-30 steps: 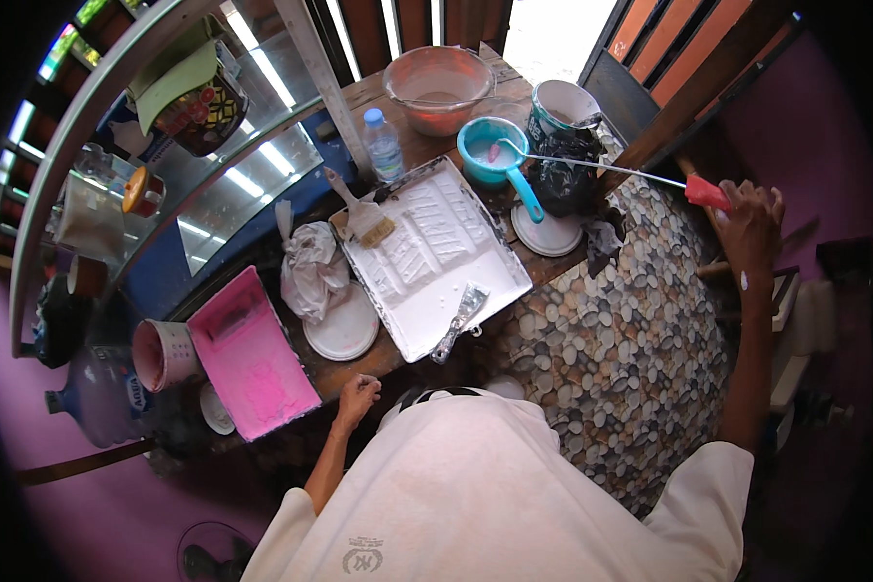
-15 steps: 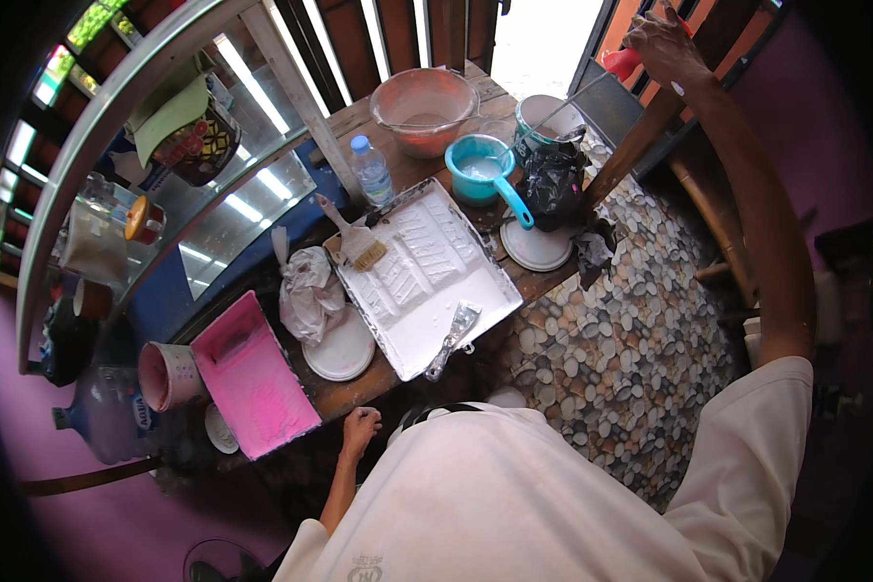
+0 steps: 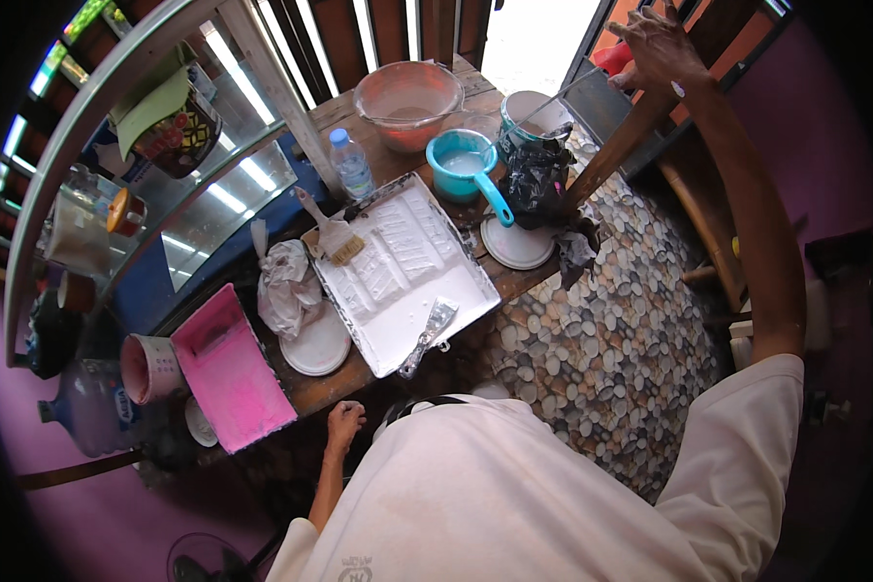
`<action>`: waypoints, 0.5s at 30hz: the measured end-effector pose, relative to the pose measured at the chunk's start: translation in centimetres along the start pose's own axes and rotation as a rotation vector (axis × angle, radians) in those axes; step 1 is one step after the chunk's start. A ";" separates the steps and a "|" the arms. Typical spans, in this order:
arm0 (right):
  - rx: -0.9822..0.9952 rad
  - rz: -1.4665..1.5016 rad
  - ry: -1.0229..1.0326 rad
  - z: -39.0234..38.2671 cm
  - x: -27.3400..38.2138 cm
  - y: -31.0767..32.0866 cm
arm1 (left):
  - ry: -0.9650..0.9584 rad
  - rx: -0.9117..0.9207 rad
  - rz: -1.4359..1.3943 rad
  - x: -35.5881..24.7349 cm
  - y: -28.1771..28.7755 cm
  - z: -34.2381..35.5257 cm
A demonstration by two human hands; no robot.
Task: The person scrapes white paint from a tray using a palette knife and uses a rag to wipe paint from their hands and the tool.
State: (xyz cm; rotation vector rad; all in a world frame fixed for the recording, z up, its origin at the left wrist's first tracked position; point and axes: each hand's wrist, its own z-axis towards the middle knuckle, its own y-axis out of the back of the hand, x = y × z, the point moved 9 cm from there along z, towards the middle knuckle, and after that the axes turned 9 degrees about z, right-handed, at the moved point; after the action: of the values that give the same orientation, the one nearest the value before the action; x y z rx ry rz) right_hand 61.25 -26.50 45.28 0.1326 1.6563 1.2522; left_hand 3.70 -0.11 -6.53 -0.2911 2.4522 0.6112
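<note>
A wooden table bears a white tray and bowl.

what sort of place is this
Perhaps a small shop or house room laid out with painting gear: a glass-shelved case, a white paint tray and a pink tray.

A purple wall shows at the lower left, and purple returns along the right side. Dark upright slats line the far side, with light coming through the gaps, beside a glaring white opening. A glass display cabinet with a curved metal frame stands at the left, bright strips gleaming in its panes. Near it is a worn wooden table; a pebble-patterned floor spreads to the right.
</note>
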 end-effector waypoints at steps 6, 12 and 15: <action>-0.262 0.788 0.298 -7.0 14.3 0.9 | -0.131 -0.168 -0.257 -3.8 1.1 2.4; 0.284 1.205 0.585 -18.5 40.2 -7.6 | -0.436 -0.457 -0.226 -13.2 4.2 8.9; 0.254 1.303 0.555 -21.1 46.4 -8.4 | -0.582 -0.624 -0.075 -21.3 6.5 9.1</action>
State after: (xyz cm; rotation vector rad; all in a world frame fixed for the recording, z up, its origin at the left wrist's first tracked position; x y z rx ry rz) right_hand 26.84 -16.31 8.15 1.2789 2.2755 2.1194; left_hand 23.07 11.43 1.90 -0.3797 1.6459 1.2263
